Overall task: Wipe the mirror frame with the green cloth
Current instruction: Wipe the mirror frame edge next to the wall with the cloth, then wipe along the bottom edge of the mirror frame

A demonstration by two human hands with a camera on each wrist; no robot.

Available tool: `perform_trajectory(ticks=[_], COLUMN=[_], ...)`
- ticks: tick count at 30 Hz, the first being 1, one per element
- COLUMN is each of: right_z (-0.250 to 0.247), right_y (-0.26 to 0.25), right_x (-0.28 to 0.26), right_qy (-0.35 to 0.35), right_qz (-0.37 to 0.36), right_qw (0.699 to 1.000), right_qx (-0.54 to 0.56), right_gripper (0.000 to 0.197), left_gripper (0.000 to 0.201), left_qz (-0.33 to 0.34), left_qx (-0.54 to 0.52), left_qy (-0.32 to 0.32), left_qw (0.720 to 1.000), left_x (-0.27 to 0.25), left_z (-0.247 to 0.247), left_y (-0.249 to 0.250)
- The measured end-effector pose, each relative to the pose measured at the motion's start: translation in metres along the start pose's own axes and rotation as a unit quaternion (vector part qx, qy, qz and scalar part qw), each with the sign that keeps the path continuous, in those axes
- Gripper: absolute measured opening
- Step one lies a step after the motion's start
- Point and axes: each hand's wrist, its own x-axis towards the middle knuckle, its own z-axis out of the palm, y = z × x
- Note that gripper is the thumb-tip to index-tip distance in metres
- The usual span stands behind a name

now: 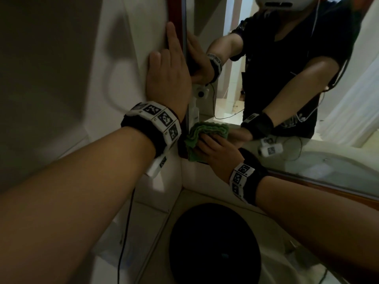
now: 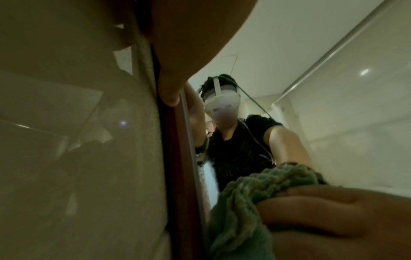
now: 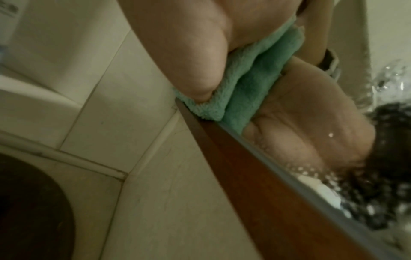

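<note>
The mirror's reddish-brown frame (image 1: 176, 15) runs up the left side and along the bottom edge (image 3: 244, 167). My right hand (image 1: 207, 143) grips the bunched green cloth (image 1: 195, 138) and holds it against the frame's bottom-left corner. In the right wrist view the thumb (image 3: 191, 58) presses the cloth (image 3: 251, 82) onto the corner. My left hand (image 1: 164, 50) lies flat with straight fingers on the wall, beside the frame's left side and above the cloth. The left wrist view shows the frame (image 2: 175, 158), the cloth (image 2: 242, 198) and my right hand's fingers (image 2: 322, 211).
A black round object (image 1: 213, 242) sits on the pale tiled surface directly below the corner. A thin black cable (image 1: 127, 222) hangs from my left wrist. Tiled wall (image 1: 123, 48) fills the left. The mirror glass (image 1: 287, 78) reflects a person in a dark shirt.
</note>
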Motion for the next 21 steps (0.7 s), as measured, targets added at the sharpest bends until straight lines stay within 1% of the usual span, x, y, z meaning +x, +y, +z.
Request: perform_trajectory(ticks=[2, 3, 4, 5, 6, 7, 8, 9, 10, 11, 12, 14, 15, 17, 19, 20, 21], right_z=[0.001, 0.0, -0.001, -0.001, -0.003, -0.004, -0.004, -0.005, -0.005, -0.007, -0.01, -0.015, -0.015, -0.013, -0.016, -0.017, -0.017], right_y=[0.0, 0.0, 0.0, 0.0, 0.001, 0.003, 0.004, 0.005, 0.005, 0.006, 0.006, 0.006, 0.006, 0.004, -0.003, -0.007, -0.012], right_x=[0.0, -0.001, -0.002, -0.003, -0.004, -0.004, -0.005, -0.005, -0.004, -0.005, -0.007, -0.012, -0.017, -0.03, -0.05, -0.063, -0.077], right_qy=[-0.003, -0.002, -0.002, -0.003, -0.007, -0.019, -0.026, -0.034, -0.038, -0.043, -0.044, -0.035, -0.034, -0.012, 0.041, 0.079, 0.112], right_qz=[0.003, 0.004, 0.001, -0.005, -0.011, -0.017, -0.024, -0.033, -0.041, -0.044, -0.04, -0.02, -0.006, 0.023, 0.102, 0.151, 0.212], right_qw=[1.0, 1.0, 0.999, 0.999, 0.999, 0.999, 0.998, 0.998, 0.997, 0.996, 0.996, 0.996, 0.994, 0.983, 0.966, 0.954, 0.933], right_qx=[0.018, 0.026, 0.036, 0.041, 0.043, 0.044, 0.044, 0.05, 0.057, 0.067, 0.071, 0.08, 0.103, 0.182, 0.232, 0.249, 0.267], right_gripper=[0.053, 0.053, 0.053, 0.053, 0.054, 0.055, 0.055, 0.056, 0.056, 0.057, 0.056, 0.05, 0.048, 0.048, 0.042, 0.037, 0.03], left_gripper=[0.051, 0.049, 0.042, 0.031, 0.023, 0.024, 0.031, 0.037, 0.039, 0.034, 0.028, 0.023, 0.022, 0.024, 0.033, 0.037, 0.038], left_qz=[0.014, 0.036, 0.072, 0.109, 0.135, 0.141, 0.125, 0.095, 0.066, 0.03, 0.003, -0.029, -0.042, -0.047, -0.035, -0.034, -0.038], left_qx=[-0.064, -0.105, -0.161, -0.227, -0.285, -0.335, -0.382, -0.423, -0.457, -0.477, -0.482, -0.474, -0.47, -0.461, -0.458, -0.46, -0.46], left_qy=[0.008, 0.017, 0.025, 0.017, -0.008, -0.059, -0.116, -0.163, -0.195, -0.221, -0.245, -0.263, -0.27, -0.273, -0.245, -0.247, -0.26], left_qw=[0.998, 0.994, 0.984, 0.968, 0.949, 0.93, 0.908, 0.886, 0.865, 0.85, 0.841, 0.84, 0.839, 0.843, 0.854, 0.852, 0.848], left_x=[-0.012, -0.025, -0.043, -0.066, -0.091, -0.114, -0.133, -0.147, -0.154, -0.157, -0.158, -0.159, -0.16, -0.162, -0.161, -0.16, -0.159], left_z=[-0.006, -0.004, 0.0, 0.006, 0.013, 0.021, 0.028, 0.034, 0.037, 0.035, 0.034, 0.036, 0.036, 0.037, 0.039, 0.04, 0.039], left_y=[0.002, 0.007, 0.012, 0.019, 0.027, 0.036, 0.046, 0.055, 0.064, 0.07, 0.075, 0.079, 0.082, 0.086, 0.091, 0.094, 0.096])
